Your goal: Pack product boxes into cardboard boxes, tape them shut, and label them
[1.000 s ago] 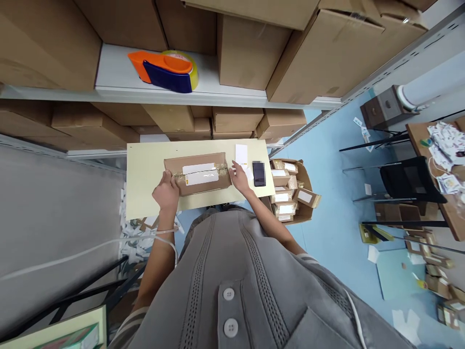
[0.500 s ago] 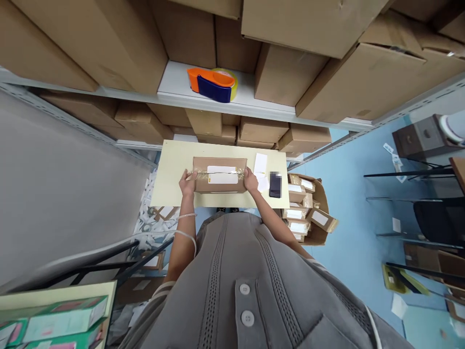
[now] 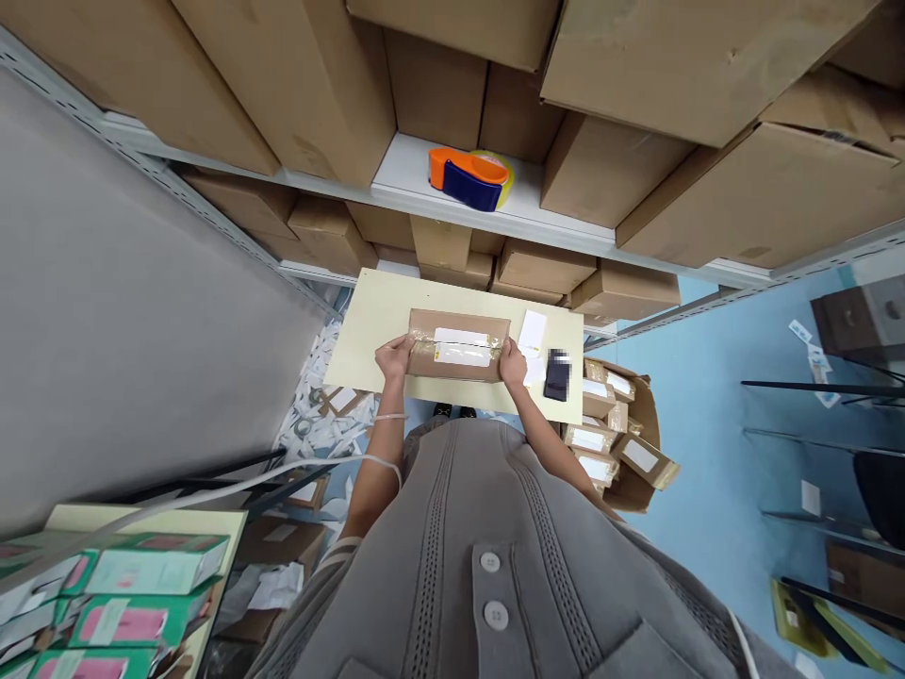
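1. Left hand (image 3: 394, 358): closed on the near-hand end of the box (image 3: 458, 322); thumb side visible, fingertips partly hidden.
2. Right hand (image 3: 513, 366): gripping the opposite end. Box lies between the two hands, over the desk (image 3: 374, 311); cannot tell whether its underside touches.
3. Box face: white label (image 3: 462, 354) midway between the hands, a dark seam running lengthwise, shiny tape near each hand.
4. Handling (judged): stiff cardboard, probably light enough for two hands; taped patches may be slick. Contents unseen, so weight and fragility uncertain.
5. Hold (judged): both ends, palms square to the walls, fingers clear of the label; squeezing hard could dent the sides.
6. Beyond the right hand: paper (image 3: 533, 331) and phone (image 3: 556, 379), both on the desk, apart from the box.
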Available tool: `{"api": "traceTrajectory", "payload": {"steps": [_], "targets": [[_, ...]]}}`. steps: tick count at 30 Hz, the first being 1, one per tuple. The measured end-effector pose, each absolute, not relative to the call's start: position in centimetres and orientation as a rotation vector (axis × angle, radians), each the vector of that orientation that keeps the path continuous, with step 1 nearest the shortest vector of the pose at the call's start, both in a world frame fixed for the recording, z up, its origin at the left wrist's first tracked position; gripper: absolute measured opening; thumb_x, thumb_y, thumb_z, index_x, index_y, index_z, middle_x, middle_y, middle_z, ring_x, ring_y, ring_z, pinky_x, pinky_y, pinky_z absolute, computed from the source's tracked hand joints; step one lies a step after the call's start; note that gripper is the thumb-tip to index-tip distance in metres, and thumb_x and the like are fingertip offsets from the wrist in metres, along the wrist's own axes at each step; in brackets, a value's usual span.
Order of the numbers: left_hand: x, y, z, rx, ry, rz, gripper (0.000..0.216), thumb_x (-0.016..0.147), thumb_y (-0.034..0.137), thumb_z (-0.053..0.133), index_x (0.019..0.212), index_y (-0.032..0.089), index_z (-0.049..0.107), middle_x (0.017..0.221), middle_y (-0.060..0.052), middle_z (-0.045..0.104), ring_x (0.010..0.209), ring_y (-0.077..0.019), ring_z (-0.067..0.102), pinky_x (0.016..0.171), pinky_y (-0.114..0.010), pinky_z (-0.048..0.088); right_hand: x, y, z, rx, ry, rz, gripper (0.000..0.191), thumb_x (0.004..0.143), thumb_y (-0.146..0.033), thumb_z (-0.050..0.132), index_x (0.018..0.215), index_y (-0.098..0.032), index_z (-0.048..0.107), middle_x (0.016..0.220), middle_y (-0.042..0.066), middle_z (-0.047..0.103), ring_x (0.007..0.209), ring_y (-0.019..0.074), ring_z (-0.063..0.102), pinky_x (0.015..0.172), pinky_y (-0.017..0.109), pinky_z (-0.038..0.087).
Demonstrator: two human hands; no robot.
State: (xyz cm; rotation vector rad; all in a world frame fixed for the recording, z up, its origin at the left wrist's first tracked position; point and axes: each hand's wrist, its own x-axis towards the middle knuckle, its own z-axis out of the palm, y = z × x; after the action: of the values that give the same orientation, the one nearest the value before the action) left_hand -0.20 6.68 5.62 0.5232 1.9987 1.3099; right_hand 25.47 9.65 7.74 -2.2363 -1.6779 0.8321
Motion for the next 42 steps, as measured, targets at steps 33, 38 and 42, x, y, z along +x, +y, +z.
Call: {"api": "traceTrajectory", "payload": {"steps": [33, 38, 42], "targets": [[4.0, 6.1, 9.3, 1.504, 2.491, 0.435, 0.035, 0.091, 0.011, 0.033, 0.103, 0.009, 0.066, 0.106, -0.022, 0.063, 0.108, -0.0317, 0.056, 0.099, -0.046, 0.034, 23.5, 9.1, 7.9, -2.361, -1.590, 0.686, 0.053, 0.103, -0.037, 0.013, 0.133, -0.017, 0.052, 0.101, 0.017, 0.070, 0.094, 0.0296, 0.067, 0.082, 0.041, 0.046], [6.6, 5.8, 9.4, 1.533, 2.389, 0.361, 0.047, 0.095, 0.014, 0.021, 0.117, -0.001, 0.061, 0.115, -0.029, 0.060, 0.117, -0.0369, 0.051, 0.102, -0.052, 0.031, 23.3, 9.0, 7.9, -2.384, -1.582, 0.653, 0.053, 0.103, -0.037, 0.014, 0.133, -0.016, 0.052, 0.098, 0.017, 0.071, 0.092, 0.0300, 0.068, 0.080, 0.041, 0.047], [7.6, 5.5, 8.6, 1.576, 2.383, 0.427, 0.056, 0.098, 0.021, 0.016, 0.137, -0.006, 0.046, 0.126, -0.031, 0.058, 0.130, -0.0384, 0.044, 0.105, -0.053, 0.029, 23.3, 8.9, 7.7, -2.359, -1.580, 0.643, 0.053, 0.102, -0.038, 0.015, 0.131, -0.017, 0.054, 0.097, 0.016, 0.071, 0.090, 0.0285, 0.068, 0.080, 0.041, 0.048]]}}
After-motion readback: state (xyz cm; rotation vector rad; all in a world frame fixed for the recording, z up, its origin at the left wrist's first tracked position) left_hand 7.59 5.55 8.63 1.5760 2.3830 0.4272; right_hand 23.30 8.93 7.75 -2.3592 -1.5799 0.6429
